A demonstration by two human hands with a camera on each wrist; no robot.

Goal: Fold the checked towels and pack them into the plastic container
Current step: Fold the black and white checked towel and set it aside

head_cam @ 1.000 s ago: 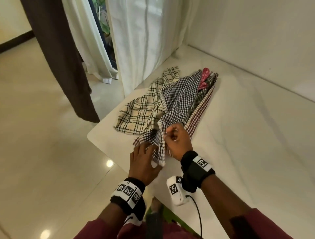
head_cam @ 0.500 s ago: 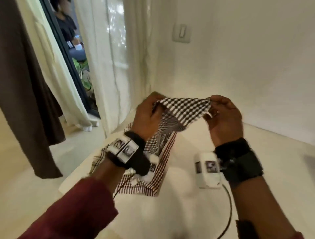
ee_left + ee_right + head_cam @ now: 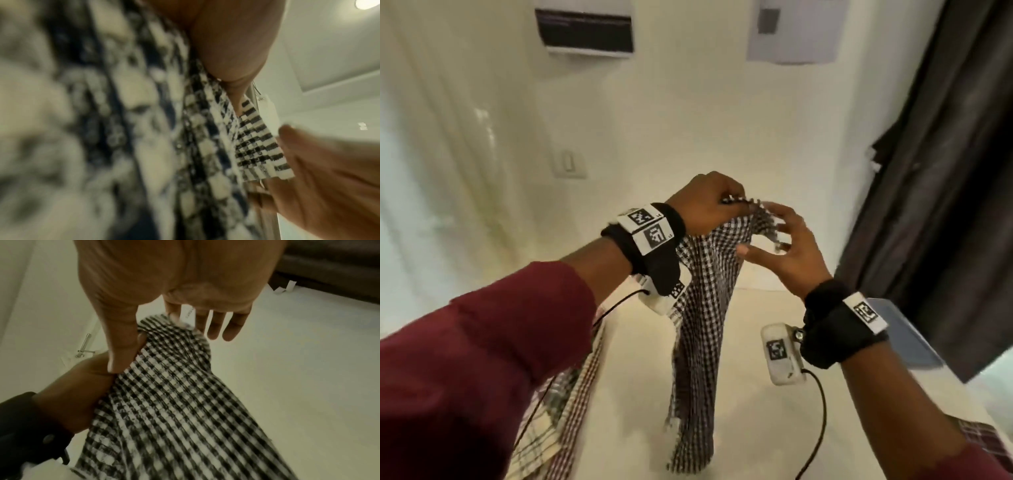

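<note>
A black-and-white checked towel (image 3: 702,308) hangs from head height down to the white table (image 3: 756,428). My left hand (image 3: 726,202) pinches its top edge, and the left wrist view shows the cloth (image 3: 257,138) caught under my fingers (image 3: 236,56). Just to the right, my right hand (image 3: 763,233) has spread, straight fingers brushing the same edge. In the right wrist view its thumb lies along the towel (image 3: 174,402) beside my left hand (image 3: 82,386). A blue-grey box-like thing (image 3: 900,329) at the table's right edge may be the container.
More checked towels, cream and red-brown (image 3: 571,411), lie heaped at the table's left front. Another red checked piece (image 3: 983,442) shows at the lower right. A dark curtain (image 3: 928,171) hangs on the right. The wall stands close behind the table.
The towel came off the pile and rose to head height. My hands moved closer together, and my right hand went from pinching the edge to spread fingers. The view tilted up.
</note>
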